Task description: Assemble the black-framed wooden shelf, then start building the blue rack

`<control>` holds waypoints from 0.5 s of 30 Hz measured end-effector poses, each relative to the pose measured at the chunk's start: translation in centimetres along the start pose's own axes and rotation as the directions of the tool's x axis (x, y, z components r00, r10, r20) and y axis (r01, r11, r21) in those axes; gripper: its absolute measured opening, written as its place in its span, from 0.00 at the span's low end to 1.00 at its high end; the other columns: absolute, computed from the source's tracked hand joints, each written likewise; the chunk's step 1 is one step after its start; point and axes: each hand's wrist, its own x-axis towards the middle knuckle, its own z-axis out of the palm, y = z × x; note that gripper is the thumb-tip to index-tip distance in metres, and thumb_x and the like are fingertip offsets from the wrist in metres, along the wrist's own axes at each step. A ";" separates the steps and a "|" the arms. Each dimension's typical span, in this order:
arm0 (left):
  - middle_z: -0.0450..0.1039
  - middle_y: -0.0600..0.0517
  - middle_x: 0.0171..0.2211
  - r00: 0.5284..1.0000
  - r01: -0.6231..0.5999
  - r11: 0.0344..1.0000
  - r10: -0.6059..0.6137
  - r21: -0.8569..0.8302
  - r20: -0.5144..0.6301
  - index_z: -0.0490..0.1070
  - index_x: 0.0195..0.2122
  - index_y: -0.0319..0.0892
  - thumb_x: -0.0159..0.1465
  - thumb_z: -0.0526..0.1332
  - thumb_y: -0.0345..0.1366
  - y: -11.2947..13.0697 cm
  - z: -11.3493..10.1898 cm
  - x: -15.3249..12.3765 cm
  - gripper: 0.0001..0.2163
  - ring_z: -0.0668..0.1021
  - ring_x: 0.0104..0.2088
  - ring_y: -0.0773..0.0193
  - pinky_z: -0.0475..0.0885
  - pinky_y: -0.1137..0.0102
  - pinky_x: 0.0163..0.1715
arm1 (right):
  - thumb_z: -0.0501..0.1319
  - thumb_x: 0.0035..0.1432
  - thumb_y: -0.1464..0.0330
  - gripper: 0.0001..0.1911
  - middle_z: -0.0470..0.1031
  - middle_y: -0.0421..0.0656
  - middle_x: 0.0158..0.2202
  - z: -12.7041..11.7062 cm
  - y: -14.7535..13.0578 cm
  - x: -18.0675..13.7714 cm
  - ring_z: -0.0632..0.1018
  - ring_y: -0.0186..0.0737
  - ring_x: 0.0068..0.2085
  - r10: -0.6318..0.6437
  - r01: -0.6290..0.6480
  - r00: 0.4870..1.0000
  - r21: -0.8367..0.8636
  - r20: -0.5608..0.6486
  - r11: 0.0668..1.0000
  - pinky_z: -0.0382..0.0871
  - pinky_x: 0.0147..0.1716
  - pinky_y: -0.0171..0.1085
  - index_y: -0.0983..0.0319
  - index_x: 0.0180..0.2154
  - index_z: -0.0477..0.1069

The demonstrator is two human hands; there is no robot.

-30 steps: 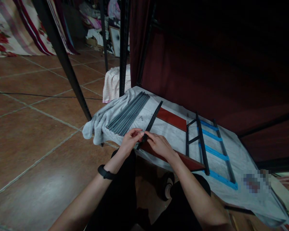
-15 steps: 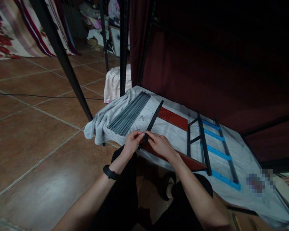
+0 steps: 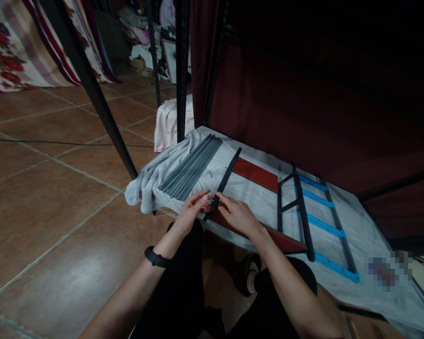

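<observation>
A black metal bar (image 3: 229, 170) slants across the near part of the cloth-covered surface, against the end of a red-brown board (image 3: 256, 174). My left hand (image 3: 192, 209), wearing a black wristband, pinches a small shiny metal piece (image 3: 209, 201) beside the bar's near end; its exact kind is too small to tell. On the other side, my right hand (image 3: 237, 214) has its fingers closed around the near end of the bar. A second red-brown board (image 3: 282, 240) runs along the front edge, partly behind my right forearm. Small metal bits (image 3: 209, 174) lie left of the bar.
Several grey tubes (image 3: 191, 167) lie side by side near a bunched grey blanket (image 3: 151, 181). To the right rests a black frame with blue crosspieces (image 3: 327, 226). Dark upright posts (image 3: 181, 70) stand at the left, and a dark red curtain (image 3: 268, 103) hangs behind.
My left hand has drawn slightly left and its fingers have loosened, so the small metal piece shows between the hands. My right hand stays at the bar. The view has shifted slightly.
</observation>
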 end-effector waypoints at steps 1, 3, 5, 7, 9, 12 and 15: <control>0.77 0.46 0.42 0.999 0.015 1.000 -0.015 0.002 -0.041 0.73 0.52 0.40 0.57 0.66 0.47 -0.4 -0.9 0.4 0.24 0.77 0.31 0.65 0.73 0.67 0.35 | 0.52 0.67 0.67 0.28 0.73 0.44 0.57 0.1 0.0 -0.1 0.77 0.44 0.53 0.006 -0.006 1.000 -0.005 -0.011 1.000 0.71 0.52 0.41 0.55 0.67 0.55; 0.77 0.46 0.37 0.986 0.020 0.993 0.000 0.117 -0.165 0.74 0.50 0.38 0.57 0.65 0.46 -1.2 -2.8 1.8 0.23 0.76 0.29 0.65 0.72 0.68 0.33 | 0.52 0.67 0.65 0.29 0.74 0.46 0.56 0.1 0.2 -0.4 0.78 0.45 0.52 0.012 -0.012 0.999 -0.015 -0.037 1.000 0.72 0.50 0.42 0.56 0.68 0.52; 0.77 0.47 0.31 0.980 0.042 0.926 0.035 0.375 -0.197 0.77 0.43 0.36 0.59 0.62 0.42 -2.2 -4.3 3.6 0.16 0.76 0.28 0.63 0.72 0.69 0.32 | 0.53 0.67 0.64 0.30 0.74 0.47 0.55 0.2 0.3 -0.9 0.77 0.46 0.52 0.010 -0.011 0.997 -0.022 -0.082 1.000 0.72 0.50 0.44 0.56 0.68 0.51; 0.78 0.45 0.33 0.992 0.016 0.733 0.072 0.680 -0.101 0.77 0.42 0.36 0.61 0.59 0.36 -2.9 -5.0 5.5 0.13 0.78 0.33 0.60 0.72 0.68 0.35 | 0.53 0.67 0.64 0.30 0.74 0.48 0.55 0.0 0.5 -1.7 0.76 0.46 0.54 0.002 -0.005 0.990 -0.022 -0.143 1.000 0.71 0.52 0.46 0.57 0.68 0.52; 0.79 0.43 0.38 0.998 -0.050 0.468 0.053 0.882 0.028 0.77 0.45 0.35 0.62 0.56 0.31 -3.4 -4.9 7.2 0.14 0.79 0.39 0.59 0.71 0.68 0.40 | 0.53 0.67 0.64 0.28 0.73 0.48 0.56 -0.2 0.7 -2.7 0.75 0.46 0.55 -0.004 0.002 0.976 -0.013 -0.217 1.000 0.70 0.54 0.47 0.57 0.67 0.53; 0.78 0.40 0.41 0.995 -0.100 0.245 -0.005 0.964 0.105 0.76 0.46 0.35 0.64 0.55 0.30 -3.9 -3.7 9.2 0.14 0.78 0.43 0.58 0.70 0.69 0.46 | 0.52 0.68 0.66 0.25 0.72 0.47 0.57 -0.5 1.0 -4.9 0.73 0.46 0.57 -0.023 0.022 0.943 -0.007 -0.333 1.000 0.68 0.57 0.49 0.56 0.65 0.58; 0.77 0.39 0.42 0.994 -0.097 0.185 -0.028 0.978 0.104 0.76 0.43 0.36 0.64 0.58 0.34 -4.1 -2.3 10.5 0.11 0.78 0.46 0.57 0.68 0.69 0.48 | 0.53 0.67 0.70 0.24 0.72 0.46 0.57 -0.5 1.1 -7.8 0.72 0.45 0.58 -0.051 0.046 0.908 -0.022 -0.415 0.999 0.65 0.60 0.50 0.55 0.63 0.62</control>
